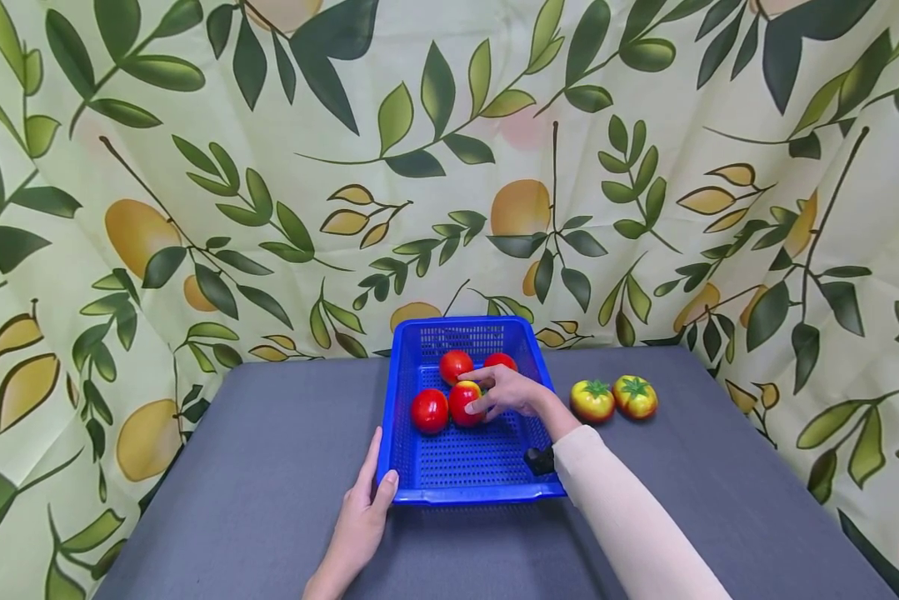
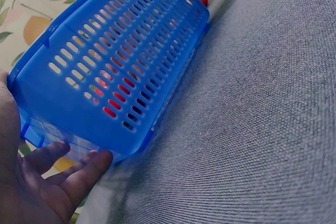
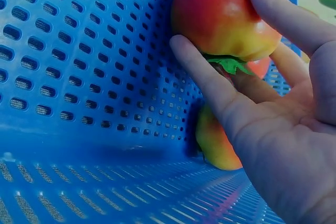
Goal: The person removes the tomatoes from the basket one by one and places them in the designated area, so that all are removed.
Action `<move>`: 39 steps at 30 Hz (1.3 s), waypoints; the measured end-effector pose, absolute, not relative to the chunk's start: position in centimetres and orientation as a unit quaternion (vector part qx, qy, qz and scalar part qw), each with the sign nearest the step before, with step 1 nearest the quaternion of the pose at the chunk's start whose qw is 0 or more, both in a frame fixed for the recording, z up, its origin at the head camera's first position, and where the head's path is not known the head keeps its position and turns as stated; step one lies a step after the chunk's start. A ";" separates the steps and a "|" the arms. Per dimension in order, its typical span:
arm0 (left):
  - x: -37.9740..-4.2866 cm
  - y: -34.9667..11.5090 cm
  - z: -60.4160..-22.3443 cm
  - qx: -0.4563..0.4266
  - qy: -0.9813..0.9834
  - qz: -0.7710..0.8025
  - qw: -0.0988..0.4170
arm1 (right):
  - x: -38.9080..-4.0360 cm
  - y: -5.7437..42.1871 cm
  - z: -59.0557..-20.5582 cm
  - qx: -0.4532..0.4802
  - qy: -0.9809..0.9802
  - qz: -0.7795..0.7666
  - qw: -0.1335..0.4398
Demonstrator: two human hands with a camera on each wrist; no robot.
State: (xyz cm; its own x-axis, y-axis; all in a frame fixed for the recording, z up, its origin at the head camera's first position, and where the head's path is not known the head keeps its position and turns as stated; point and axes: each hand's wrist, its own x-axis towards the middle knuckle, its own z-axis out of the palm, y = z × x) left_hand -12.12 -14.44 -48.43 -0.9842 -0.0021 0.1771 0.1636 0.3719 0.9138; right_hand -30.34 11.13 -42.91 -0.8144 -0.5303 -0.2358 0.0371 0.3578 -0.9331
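Observation:
A blue perforated plastic basket (image 1: 464, 467) stands on the grey table. At its front left corner my left hand (image 1: 359, 517) grips it, thumb at the rim; in the left wrist view the fingers (image 2: 86, 177) curl about the basket's (image 2: 94, 129) end. Inside the basket my right hand (image 1: 509, 390) holds a red-and-yellow tomato (image 1: 464, 406) between thumb and fingers. From the right wrist, this tomato (image 3: 226, 11) shows its green calyx turned toward the palm. Three other red tomatoes lie in the basket: one at left (image 1: 430, 411), one behind (image 1: 455, 365), one partly hidden by the hand (image 1: 500, 360).
Two yellow-and-red tomatoes with green tops, one nearer the basket (image 1: 592, 402) and one farther right (image 1: 635, 397), sit on the grey tabletop (image 1: 284, 450). A leaf-patterned cloth (image 1: 434, 208) hangs behind and at both sides. A black device (image 1: 539, 460) is at the right wrist.

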 end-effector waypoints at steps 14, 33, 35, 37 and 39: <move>-12.1 -14.5 -48.4 -0.048 -0.824 -0.559 0.075 | -30.4 11.2 -43.1 -0.163 0.795 -0.528 0.250; -12.1 -14.5 -48.4 -0.046 -0.822 -0.563 0.072 | -30.3 10.8 -42.6 -0.153 0.832 -0.503 0.176; -12.1 -14.5 -48.4 -0.047 -0.821 -0.565 0.073 | -30.3 10.9 -42.6 -0.150 0.832 -0.505 0.172; -12.1 -14.5 -48.5 -0.047 -0.821 -0.565 0.073 | -30.4 10.8 -42.6 -0.149 0.832 -0.506 0.171; -12.1 -14.5 -48.4 -0.047 -0.820 -0.565 0.074 | -30.5 10.8 -42.6 -0.149 0.831 -0.509 0.170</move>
State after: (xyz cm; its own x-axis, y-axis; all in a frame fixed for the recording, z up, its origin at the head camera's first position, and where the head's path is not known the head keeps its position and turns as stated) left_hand -12.12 -14.49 -48.44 -0.9847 -0.0070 0.1743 0.1603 0.3572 0.9202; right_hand -30.47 10.80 -42.64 -0.8975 -0.4211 -0.1310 -0.0748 0.4380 -0.8959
